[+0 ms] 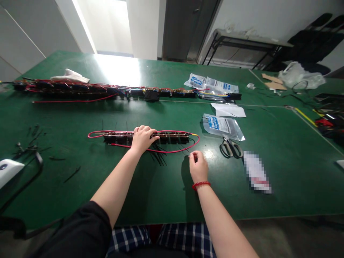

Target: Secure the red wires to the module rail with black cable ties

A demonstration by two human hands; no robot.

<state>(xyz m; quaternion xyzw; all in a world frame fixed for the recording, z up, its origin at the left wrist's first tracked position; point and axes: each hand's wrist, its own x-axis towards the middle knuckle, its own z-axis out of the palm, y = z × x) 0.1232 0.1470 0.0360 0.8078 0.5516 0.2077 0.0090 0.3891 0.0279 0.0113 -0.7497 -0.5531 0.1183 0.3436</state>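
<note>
A short black bar assembly (174, 138) lies crosswise in front of me, with a red cable (172, 152) looping round both its ends. My left hand (142, 138) grips the bar near its middle, fingers over the top. Several thin black cable ties stick up along its far side, and a loose bunch of cable ties (159, 156) lies under its near edge. My right hand (198, 165) is closed in a pinch just off the bar's right end. The tip of a thin black cable tie (185, 149) runs from the bar to those fingertips.
A longer wired bar assembly (102, 91) stretches across the back of the green table (88, 179). To the right lie a clear plastic bag (223, 127), scissors (231, 148) and a blurred-out paper (256, 172). Black tie scraps (29, 147) and a white device (9, 170) sit left.
</note>
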